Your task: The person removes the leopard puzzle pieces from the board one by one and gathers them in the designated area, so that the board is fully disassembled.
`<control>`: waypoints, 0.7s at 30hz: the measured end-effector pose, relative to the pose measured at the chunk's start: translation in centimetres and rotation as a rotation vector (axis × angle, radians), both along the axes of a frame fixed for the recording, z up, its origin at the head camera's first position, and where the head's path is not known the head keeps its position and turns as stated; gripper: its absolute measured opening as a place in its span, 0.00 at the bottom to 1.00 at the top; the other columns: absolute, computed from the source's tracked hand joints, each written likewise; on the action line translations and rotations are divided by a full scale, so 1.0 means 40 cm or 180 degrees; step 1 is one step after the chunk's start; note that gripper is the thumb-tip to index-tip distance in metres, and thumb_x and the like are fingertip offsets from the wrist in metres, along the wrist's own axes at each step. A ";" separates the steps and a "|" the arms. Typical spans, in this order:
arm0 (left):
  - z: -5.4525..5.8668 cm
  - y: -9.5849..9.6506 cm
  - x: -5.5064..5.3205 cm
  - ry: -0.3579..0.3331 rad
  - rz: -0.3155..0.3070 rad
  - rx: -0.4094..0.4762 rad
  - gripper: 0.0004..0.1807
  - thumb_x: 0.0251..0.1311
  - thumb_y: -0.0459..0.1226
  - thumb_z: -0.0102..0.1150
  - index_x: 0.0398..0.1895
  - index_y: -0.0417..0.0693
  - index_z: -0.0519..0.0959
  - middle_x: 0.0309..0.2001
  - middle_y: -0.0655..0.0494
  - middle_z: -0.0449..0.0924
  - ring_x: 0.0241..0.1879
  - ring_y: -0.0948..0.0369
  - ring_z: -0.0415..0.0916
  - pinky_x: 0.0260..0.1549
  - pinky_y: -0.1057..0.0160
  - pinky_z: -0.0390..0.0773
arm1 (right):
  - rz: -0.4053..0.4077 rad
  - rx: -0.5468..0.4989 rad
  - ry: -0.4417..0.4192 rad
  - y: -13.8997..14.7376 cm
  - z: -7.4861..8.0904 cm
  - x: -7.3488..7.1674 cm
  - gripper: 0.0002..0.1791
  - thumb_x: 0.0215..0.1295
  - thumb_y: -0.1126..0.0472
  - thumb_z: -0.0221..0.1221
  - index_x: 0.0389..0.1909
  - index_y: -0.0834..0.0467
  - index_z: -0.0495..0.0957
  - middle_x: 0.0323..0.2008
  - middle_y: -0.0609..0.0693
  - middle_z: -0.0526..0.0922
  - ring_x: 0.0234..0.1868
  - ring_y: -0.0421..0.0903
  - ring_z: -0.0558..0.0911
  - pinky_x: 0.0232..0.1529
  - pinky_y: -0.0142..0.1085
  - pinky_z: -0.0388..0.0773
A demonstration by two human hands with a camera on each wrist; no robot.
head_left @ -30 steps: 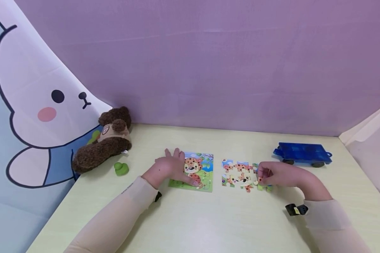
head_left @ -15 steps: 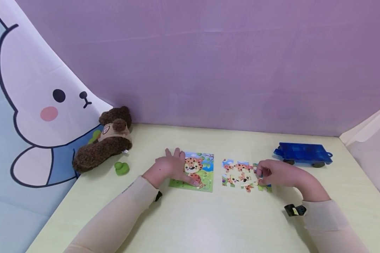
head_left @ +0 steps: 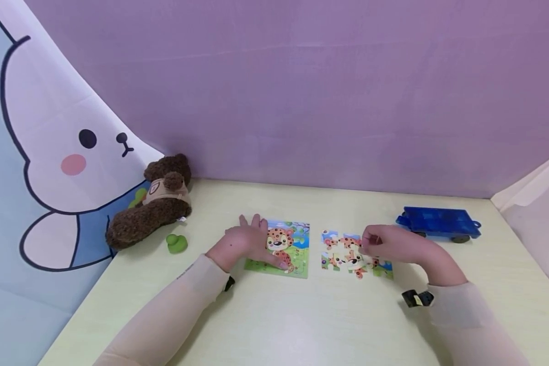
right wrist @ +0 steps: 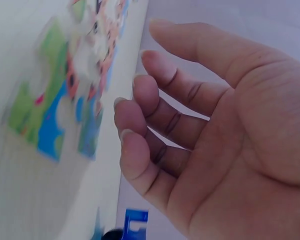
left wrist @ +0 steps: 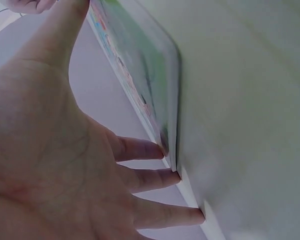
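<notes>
A square picture board with a spotted leopard cub lies flat on the table. Across its left side rests my left hand, thumb on the picture and other fingers spread. In the left wrist view, the fingertips stand at the board's edge and on the tabletop. To the right lie jigsaw pieces of a similar cub picture, some joined and some slightly apart. My right hand hovers over their right side, fingers loosely bent. The right wrist view shows nothing between thumb and fingers, with blue-green pieces beside them.
A blue toy wagon with black wheels stands behind the right hand. Farther left are a brown plush bear and a small green toy duck. A purple cloth hangs along the table's back edge.
My right hand has moved left and away from the lower right jigsaw pieces, which show more now. Its thumb and index finger have come over the middle pieces. The left hand stays put.
</notes>
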State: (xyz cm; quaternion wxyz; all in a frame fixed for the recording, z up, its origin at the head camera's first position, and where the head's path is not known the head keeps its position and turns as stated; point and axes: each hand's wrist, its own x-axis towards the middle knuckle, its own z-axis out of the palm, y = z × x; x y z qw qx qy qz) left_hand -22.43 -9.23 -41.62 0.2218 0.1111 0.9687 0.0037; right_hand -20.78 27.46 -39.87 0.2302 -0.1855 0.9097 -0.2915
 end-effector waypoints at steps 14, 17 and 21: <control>0.002 -0.012 -0.005 -0.0106 -0.0040 0.0242 0.81 0.42 0.82 0.67 0.87 0.39 0.47 0.88 0.37 0.40 0.84 0.25 0.38 0.71 0.23 0.69 | 0.0139 -0.0101 0.0025 -0.135 0.020 -0.036 0.09 0.77 0.52 0.63 0.44 0.54 0.80 0.36 0.51 0.81 0.33 0.46 0.75 0.35 0.38 0.75; 0.013 -0.024 -0.004 -0.0184 -0.0082 0.0382 0.80 0.45 0.80 0.67 0.88 0.40 0.42 0.89 0.38 0.35 0.84 0.25 0.37 0.75 0.25 0.65 | 0.0207 -0.0164 0.0027 -0.177 0.014 -0.045 0.08 0.77 0.53 0.63 0.45 0.54 0.79 0.38 0.51 0.83 0.35 0.47 0.77 0.36 0.38 0.76; 0.032 -0.052 -0.008 -0.0185 -0.0260 0.0544 0.78 0.49 0.77 0.69 0.88 0.41 0.40 0.89 0.39 0.31 0.86 0.29 0.34 0.82 0.27 0.52 | 0.0288 -0.0260 0.0056 -0.234 0.002 -0.056 0.09 0.77 0.53 0.63 0.47 0.54 0.79 0.42 0.49 0.83 0.37 0.46 0.78 0.37 0.38 0.78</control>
